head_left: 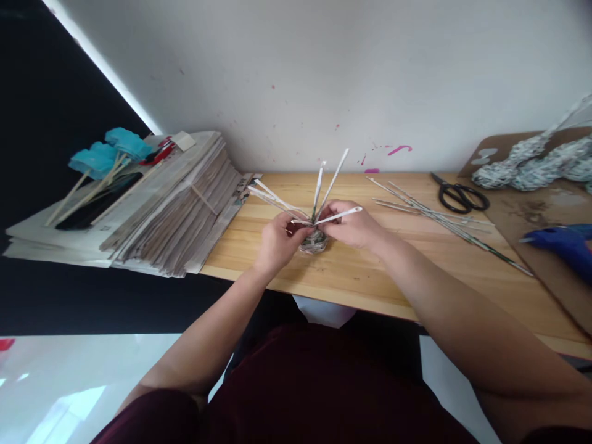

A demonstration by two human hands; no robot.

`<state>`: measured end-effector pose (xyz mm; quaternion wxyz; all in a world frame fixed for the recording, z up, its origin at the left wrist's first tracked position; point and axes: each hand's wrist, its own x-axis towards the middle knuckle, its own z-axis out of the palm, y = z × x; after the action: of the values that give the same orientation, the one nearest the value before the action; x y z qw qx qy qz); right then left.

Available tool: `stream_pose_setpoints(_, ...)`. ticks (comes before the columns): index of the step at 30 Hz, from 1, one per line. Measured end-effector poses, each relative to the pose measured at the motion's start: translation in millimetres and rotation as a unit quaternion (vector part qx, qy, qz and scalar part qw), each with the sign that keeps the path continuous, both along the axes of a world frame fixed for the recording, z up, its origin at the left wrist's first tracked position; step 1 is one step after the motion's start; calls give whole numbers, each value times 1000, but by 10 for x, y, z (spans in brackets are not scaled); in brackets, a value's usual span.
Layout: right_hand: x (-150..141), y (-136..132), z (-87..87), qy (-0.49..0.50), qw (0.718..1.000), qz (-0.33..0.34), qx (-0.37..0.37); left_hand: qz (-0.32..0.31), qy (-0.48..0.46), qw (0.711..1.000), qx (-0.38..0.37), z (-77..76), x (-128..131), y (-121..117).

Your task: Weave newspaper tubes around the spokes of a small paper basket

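A small woven piece of rolled paper [314,241] stands on the wooden table, its rounded base resting on the wood. Several paper sticks [333,179] fan out from its top, some upward, some to the left and one to the right. My left hand [281,240] pinches the left side of the weave near where the sticks meet. From the right, my right hand [349,225] closes its fingers on the same neck, behind the stick that points right. The fingertips partly hide the spot where the sticks cross.
Loose paper sticks [435,213] lie to the right, with black scissors [462,196] behind them. A blue glue gun [559,243] and woven paper pieces [531,163] are on cardboard at far right. At left rises a newspaper stack [176,209] topped by blue paper flowers [111,154].
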<state>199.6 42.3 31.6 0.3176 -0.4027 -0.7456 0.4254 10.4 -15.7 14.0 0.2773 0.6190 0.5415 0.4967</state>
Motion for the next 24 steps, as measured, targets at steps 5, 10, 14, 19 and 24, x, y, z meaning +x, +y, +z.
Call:
stream_pose_setpoints(5,19,61,-115,26,999,22,-20,-24,63,997,26,31,-39,-17)
stream_pose_setpoints(10,-8,-3,-34,31,998,22,-59,-56,72,995,36,83,-89,1)
stream_pose_setpoints(14,-23,-45,31,29,997,18,-71,-46,92,993,54,83,-65,9)
stream_pose_setpoints(19,-19,-32,-33,33,998,10,-49,-20,4,999,30,40,-18,44)
stream_pose_setpoints(24,-17,-16,-53,38,998,4,-56,-27,53,997,52,68,-46,-3)
